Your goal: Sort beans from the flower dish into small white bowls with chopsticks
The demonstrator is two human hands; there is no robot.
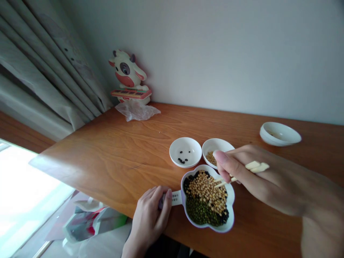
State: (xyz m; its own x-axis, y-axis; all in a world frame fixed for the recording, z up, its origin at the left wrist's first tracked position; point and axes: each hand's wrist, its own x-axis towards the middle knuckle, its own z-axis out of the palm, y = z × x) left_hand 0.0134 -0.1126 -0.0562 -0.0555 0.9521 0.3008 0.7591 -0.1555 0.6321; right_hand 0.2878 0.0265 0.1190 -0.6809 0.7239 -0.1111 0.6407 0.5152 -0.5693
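Observation:
A flower-shaped white dish (230, 200) near the table's front edge holds mixed yellow, green and black beans. My left hand (151, 218) grips the dish's short handle (176, 197) at the table edge. My right hand (249, 175) is closed on a pair of pale chopsticks (236, 176), whose tips rest over the yellow beans in the dish. Behind the dish stand two small white bowls: the left bowl (185, 152) has a few black beans, the right bowl (218, 146) has some yellow beans and is partly hidden by my fingers.
Another white bowl (280, 133) sits at the far right of the wooden table (113, 150). A cow-shaped toy (129, 77) and a crumpled clear plastic bag (137, 110) stand by the wall. Curtains hang left; bags lie on the floor below the table edge.

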